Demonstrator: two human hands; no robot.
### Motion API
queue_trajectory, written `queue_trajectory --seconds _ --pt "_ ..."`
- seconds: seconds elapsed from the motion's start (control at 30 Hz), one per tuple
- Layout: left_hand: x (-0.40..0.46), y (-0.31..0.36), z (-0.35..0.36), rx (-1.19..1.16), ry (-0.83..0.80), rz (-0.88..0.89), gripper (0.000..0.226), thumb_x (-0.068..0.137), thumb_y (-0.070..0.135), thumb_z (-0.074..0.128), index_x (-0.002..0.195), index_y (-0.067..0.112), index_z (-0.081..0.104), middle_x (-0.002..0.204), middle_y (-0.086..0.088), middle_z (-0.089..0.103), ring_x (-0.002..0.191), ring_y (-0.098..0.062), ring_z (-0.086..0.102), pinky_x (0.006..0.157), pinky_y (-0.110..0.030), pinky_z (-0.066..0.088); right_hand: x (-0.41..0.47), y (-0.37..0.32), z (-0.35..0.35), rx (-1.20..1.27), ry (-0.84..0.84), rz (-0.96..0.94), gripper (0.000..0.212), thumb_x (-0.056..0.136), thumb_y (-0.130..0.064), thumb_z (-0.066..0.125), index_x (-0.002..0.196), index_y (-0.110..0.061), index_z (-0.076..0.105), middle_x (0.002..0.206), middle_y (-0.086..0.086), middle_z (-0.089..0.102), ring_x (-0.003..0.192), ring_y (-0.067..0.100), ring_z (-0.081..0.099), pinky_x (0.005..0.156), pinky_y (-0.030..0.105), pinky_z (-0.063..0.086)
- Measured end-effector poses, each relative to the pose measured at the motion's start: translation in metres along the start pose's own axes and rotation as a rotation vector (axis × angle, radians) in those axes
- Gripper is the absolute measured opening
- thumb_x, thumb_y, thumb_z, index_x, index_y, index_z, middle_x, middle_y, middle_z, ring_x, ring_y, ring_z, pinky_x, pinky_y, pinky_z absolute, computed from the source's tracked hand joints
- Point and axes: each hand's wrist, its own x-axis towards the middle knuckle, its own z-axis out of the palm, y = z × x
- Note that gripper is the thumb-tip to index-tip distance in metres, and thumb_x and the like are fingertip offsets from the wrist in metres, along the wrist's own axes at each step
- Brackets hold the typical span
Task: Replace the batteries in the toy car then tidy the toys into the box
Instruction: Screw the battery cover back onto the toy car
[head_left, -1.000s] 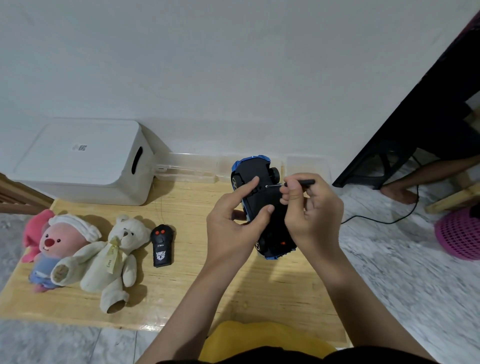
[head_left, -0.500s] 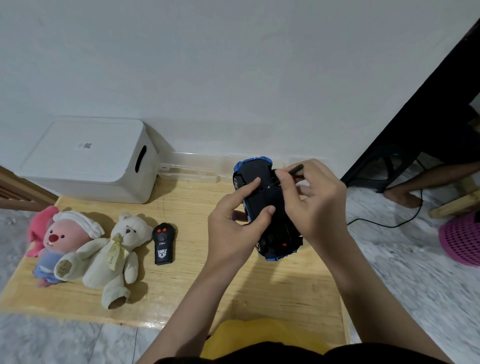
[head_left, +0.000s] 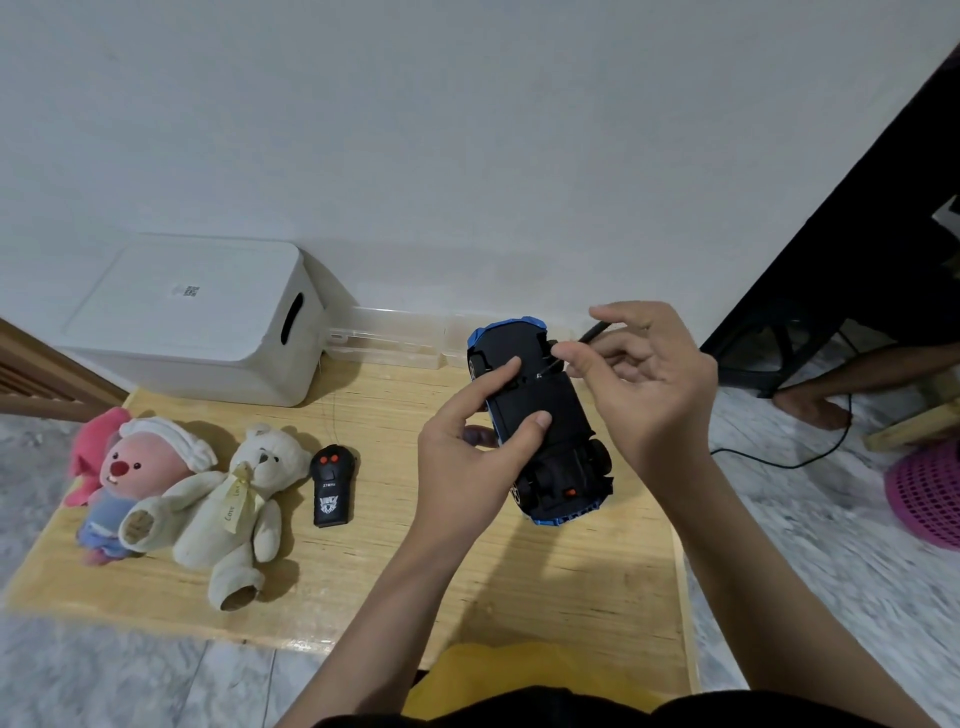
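Left hand grips car; right hand pinches screwdriver.

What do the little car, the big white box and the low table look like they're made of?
Toy car: apparently hard plastic, matte black underside with blue body edges and moulded detail.
White box: looks like smooth plastic, with rounded corners, a cut-out handle slot and a faint sheen.
Table: seemingly pale wood or bamboo, showing fine straight grain lines under a slightly glossy coat.
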Motion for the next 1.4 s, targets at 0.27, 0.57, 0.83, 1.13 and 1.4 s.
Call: queue_trajectory --seconds 0.27,0.57,0.83,1.13,1.4 --pt "-0.004 0.003 0.005 -0.013 0.002 -0.001 0.047 0.076 0.010 0.078 0.113 0.037 0.068 0.090 0.023 0.066 0.069 -0.042 0.060 0.068 -0.048 0.059 -0.005 -0.004 0.001 0.223 0.030 0.055 0.028 0.088 0.004 0.059 0.114 -0.009 0.060 0.092 0.015 0.069 0.093 0.022 0.070 0.077 0.033 0.057" --pt "-0.009 0.003 0.009 -0.017 -0.018 -0.004 0.047 0.076 0.008 0.078 0.112 0.037 0.068 0.089 0.022 0.066 0.061 -0.026 0.058 0.067 -0.047 0.059 0.003 -0.007 -0.004 0.350 0.113 0.135 0.026 0.074 0.006 0.073 0.090 -0.012 0.065 0.069 -0.010 0.068 0.067 0.011 0.065 0.070 0.023 0.053" --pt "-0.009 0.002 0.012 -0.035 -0.010 0.007 0.046 0.076 0.006 0.077 0.110 0.036 0.069 0.085 0.019 0.067 0.055 -0.018 0.057 0.060 -0.030 0.059 -0.002 -0.010 -0.012 0.313 0.118 0.105 0.022 0.078 0.005 0.071 0.089 -0.012 0.065 0.077 -0.003 0.070 0.076 0.019 0.070 0.076 0.031 0.056" --pt "-0.009 0.002 0.017 -0.036 -0.003 0.018 0.046 0.076 0.006 0.077 0.111 0.034 0.069 0.091 0.010 0.066 0.056 -0.019 0.057 0.062 -0.031 0.060 -0.008 -0.006 -0.019 0.263 0.100 0.097 0.020 0.083 0.008 0.065 0.098 -0.005 0.066 0.099 0.012 0.070 0.092 0.025 0.070 0.080 0.028 0.055" --pt "-0.011 0.001 0.020 -0.027 -0.029 0.017 0.046 0.075 0.007 0.077 0.109 0.037 0.069 0.087 0.020 0.068 0.055 -0.017 0.058 0.061 -0.030 0.059 -0.006 -0.002 -0.021 0.224 0.154 0.054 0.024 0.074 0.000 0.076 0.089 -0.018 0.069 0.078 0.014 0.061 0.071 0.028 0.062 0.068 0.037 0.054"
